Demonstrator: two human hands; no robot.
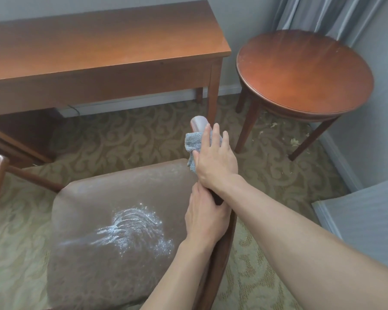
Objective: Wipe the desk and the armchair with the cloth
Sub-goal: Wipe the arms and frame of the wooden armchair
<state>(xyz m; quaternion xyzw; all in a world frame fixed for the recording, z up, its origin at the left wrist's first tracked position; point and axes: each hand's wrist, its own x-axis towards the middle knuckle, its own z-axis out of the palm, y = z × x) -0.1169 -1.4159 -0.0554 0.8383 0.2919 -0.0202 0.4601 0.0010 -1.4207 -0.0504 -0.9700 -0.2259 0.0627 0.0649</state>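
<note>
Cloth (192,144) under right hand (215,159)

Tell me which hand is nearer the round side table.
Right. The right hand presses the cloth on the armrest's front end, close to the round table; the left hand grips the armrest further back.

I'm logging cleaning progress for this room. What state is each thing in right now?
Cloth: bunched, pressed on the armrest by the right hand.
Armrest: being wiped, front end bare.
Left hand: gripping the armrest farther back.
Seat cushion: white streaky residue, not wiped off.
Desk: top bare.
Round table: top bare, scuffed.
Carpet: scattered crumbs.
</note>
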